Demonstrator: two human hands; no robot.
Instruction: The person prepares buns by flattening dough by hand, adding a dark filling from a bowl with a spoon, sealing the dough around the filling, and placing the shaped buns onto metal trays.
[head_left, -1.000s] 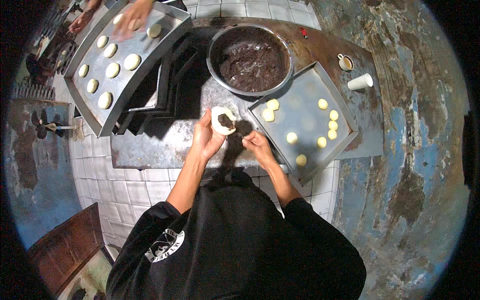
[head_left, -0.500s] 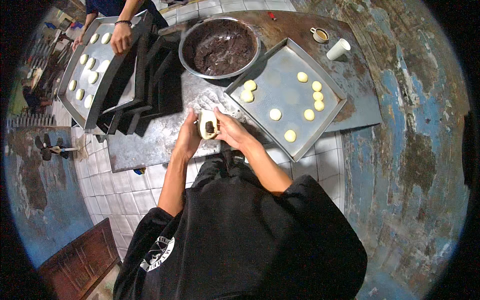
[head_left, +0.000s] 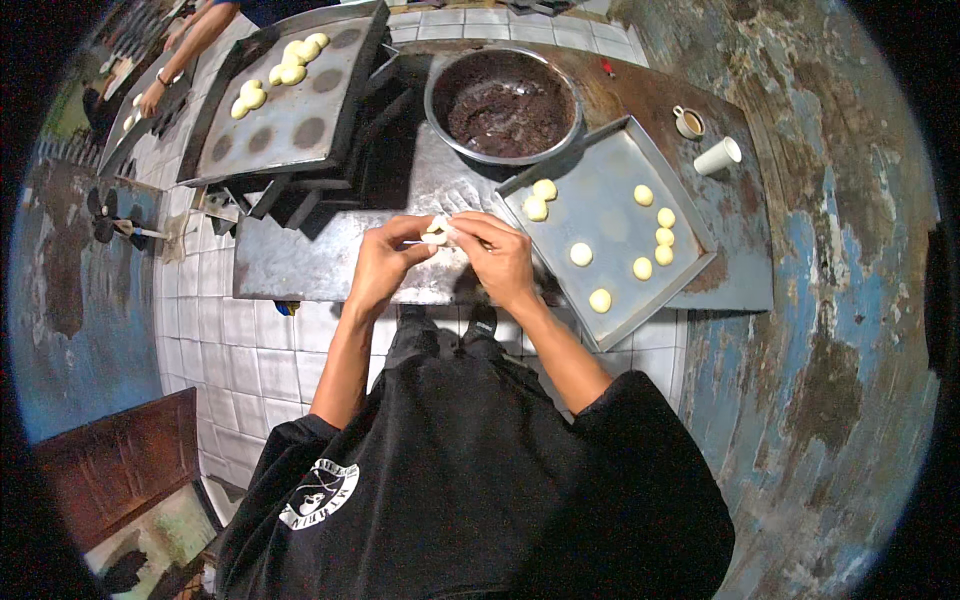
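Your left hand (head_left: 385,262) and right hand (head_left: 497,255) pinch the dough piece (head_left: 437,233) from opposite sides, each grip closed on it, neither clearly nearer. It sits between them above the table (head_left: 290,255), long axis hidden by fingers, the bowl (head_left: 505,68) beyond.

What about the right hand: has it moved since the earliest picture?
Yes: judged against the metal bowl, the right hand has shifted left and now pinches the dough together with the left hand.

The dough (head_left: 436,238) has folded further, seemingly over its filling; the upper-left tray (head_left: 288,112) now shows yellow balls (head_left: 292,74).
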